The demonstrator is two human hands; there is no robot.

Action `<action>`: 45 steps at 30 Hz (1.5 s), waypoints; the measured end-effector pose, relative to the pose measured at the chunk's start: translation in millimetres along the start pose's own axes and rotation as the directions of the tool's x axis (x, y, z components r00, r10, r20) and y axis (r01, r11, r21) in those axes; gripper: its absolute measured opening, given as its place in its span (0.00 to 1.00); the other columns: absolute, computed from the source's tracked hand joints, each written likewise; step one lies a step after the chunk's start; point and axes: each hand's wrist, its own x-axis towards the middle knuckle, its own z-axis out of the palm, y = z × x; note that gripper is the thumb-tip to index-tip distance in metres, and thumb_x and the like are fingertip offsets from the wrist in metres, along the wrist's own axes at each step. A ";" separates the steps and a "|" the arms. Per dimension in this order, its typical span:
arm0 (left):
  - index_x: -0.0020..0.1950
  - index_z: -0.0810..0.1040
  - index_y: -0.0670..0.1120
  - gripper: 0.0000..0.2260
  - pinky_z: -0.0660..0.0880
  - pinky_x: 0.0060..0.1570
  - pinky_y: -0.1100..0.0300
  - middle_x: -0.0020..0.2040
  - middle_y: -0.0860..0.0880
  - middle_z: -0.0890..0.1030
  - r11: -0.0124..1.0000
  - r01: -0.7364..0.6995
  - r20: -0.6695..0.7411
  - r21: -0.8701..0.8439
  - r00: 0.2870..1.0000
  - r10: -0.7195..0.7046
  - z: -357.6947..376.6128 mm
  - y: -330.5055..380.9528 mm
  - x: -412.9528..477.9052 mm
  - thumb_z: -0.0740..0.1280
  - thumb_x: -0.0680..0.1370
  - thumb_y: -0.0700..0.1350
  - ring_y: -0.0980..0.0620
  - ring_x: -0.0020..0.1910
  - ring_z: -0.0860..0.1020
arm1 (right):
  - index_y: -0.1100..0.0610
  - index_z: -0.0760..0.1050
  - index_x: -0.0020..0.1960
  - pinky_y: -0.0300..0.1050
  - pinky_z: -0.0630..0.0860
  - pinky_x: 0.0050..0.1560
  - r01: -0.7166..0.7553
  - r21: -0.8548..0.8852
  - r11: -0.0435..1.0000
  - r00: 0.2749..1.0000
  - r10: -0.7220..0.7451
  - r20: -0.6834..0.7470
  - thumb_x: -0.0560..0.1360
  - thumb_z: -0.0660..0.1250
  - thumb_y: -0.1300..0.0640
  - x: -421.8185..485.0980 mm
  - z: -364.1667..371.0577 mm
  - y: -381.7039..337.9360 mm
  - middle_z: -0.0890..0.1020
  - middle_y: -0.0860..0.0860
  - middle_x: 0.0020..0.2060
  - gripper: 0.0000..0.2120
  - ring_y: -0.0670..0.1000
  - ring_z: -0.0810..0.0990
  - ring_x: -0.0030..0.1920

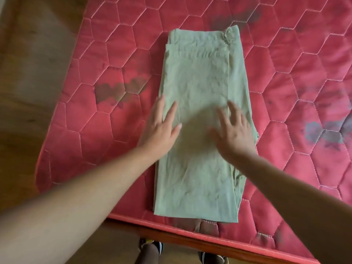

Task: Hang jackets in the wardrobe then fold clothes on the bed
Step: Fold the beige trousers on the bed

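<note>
A pair of pale green trousers (202,77) lies folded lengthwise on the red quilted mattress (297,77), waistband at the far end and hems near the front edge. My left hand (162,126) rests flat on the trousers' left edge, fingers spread. Flat on the right half of the cloth lies my right hand (234,130), fingers apart and slightly blurred. Neither hand grips the fabric.
The mattress has dark stains at the left (116,90) and right (323,134). A wooden bed frame edge (190,241) runs along the front. A wooden floor (28,92) lies to the left. My feet in shoes (150,246) show below the frame.
</note>
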 end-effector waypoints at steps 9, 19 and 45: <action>0.83 0.39 0.49 0.35 0.40 0.79 0.45 0.81 0.42 0.32 0.990 0.062 0.186 0.129 0.979 -0.085 7.5 -17.6 84.2 0.50 0.83 0.62 0.43 0.80 0.34 | 0.48 0.34 0.82 0.57 0.39 0.81 -0.013 -0.260 0.966 0.992 0.044 0.114 0.80 0.40 0.29 91.2 2.4 13.2 0.35 0.58 0.81 0.38 0.58 0.34 0.81; 0.65 0.79 0.50 0.19 0.78 0.57 0.49 0.54 0.51 0.84 0.677 0.449 0.025 -0.583 0.843 -0.537 -42.2 -23.9 181.8 0.72 0.74 0.47 0.51 0.52 0.82 | 0.55 0.70 0.69 0.51 0.83 0.45 -0.451 0.600 0.661 0.868 0.480 0.124 0.73 0.69 0.62 203.0 -76.0 -19.0 0.80 0.53 0.48 0.25 0.54 0.81 0.46; 0.79 0.62 0.49 0.29 0.69 0.68 0.52 0.70 0.42 0.70 0.881 0.398 -0.081 -0.256 0.900 -0.429 -60.0 -29.5 235.6 0.67 0.79 0.45 0.44 0.68 0.71 | 0.55 0.66 0.72 0.60 0.75 0.63 -0.329 0.227 0.917 0.929 0.358 -0.100 0.75 0.66 0.51 245.2 -78.1 -2.3 0.71 0.58 0.67 0.27 0.61 0.71 0.66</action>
